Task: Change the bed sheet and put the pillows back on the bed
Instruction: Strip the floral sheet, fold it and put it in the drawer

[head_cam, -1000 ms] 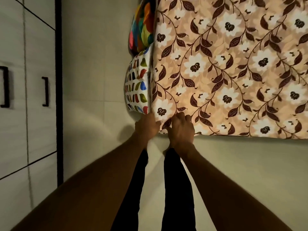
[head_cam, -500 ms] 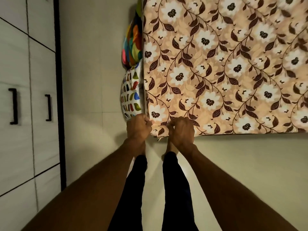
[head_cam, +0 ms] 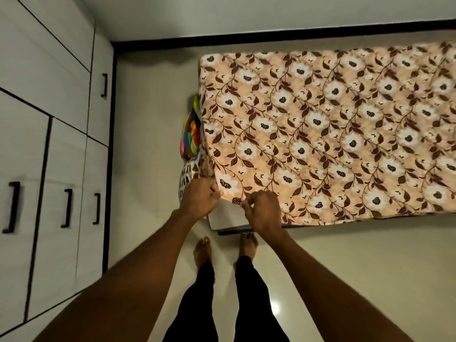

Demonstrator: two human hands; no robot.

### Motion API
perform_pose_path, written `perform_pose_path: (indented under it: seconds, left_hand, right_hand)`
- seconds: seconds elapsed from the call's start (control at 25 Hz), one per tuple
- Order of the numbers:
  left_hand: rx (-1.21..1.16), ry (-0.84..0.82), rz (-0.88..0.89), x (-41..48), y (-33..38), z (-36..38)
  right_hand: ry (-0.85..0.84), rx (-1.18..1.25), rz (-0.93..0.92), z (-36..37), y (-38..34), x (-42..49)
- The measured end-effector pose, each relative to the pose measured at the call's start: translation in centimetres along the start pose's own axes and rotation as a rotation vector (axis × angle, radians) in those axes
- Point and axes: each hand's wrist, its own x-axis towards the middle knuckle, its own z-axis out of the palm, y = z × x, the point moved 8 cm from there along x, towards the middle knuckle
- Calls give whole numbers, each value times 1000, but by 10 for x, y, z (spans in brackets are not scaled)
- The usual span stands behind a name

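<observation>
left hand (head_cam: 198, 197), right hand (head_cam: 262, 211) grip floral sheet (head_cam: 320, 134) corner; mattress (head_cam: 227, 215) corner bare; pillows (head_cam: 190, 137) on floor (head_cam: 148, 144); wardrobe (head_cam: 49, 144) left

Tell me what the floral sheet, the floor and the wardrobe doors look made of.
Floral sheet: soft woven cloth, likely cotton, matte; it bunches into folds. Floor: glossy tile, probably; it mirrors a light. Wardrobe doors: pale matte laminate or painted board, with faint grain lines.

Over on the left, a white wardrobe (head_cam: 49, 144), doors closed, black handles (head_cam: 66, 208) upright on them. Pale glossy floor (head_cam: 148, 144) runs alongside it, and black skirting (head_cam: 271, 37) lines the foot of the far wall (head_cam: 246, 13).
</observation>
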Motion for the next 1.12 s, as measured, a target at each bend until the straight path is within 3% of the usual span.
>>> perform_pose_path:
  seconds: [0.08,0.28,0.36,0.56,0.76,1.0,1.12]
  left_hand:
    - [-7,-88,54,-16,14,-12]
    - [-45,-457,110,-40,29,-11]
    - [-46,-409,84,-24,38,-18]
    - [-7,-114,-30,36,72,-28]
    - [40,-272,-90,54,67,-1]
    - [143,-431,-165,28,17,2]
    - [108,-422,-176,36,-33,-4]
  right_hand:
    - [-53,8,-8,-13,-5,-8]
    - [-433,1,-49,-21,5,-15]
    - [-409,1,-34,-37,10,4]
    - [-133,-106,68,-66,16,70]
    - [-59,-71,76,-67,23,80]
    - [-222,-123,91,-34,24,64]
    - [-251,-191,76,-24,0,68]
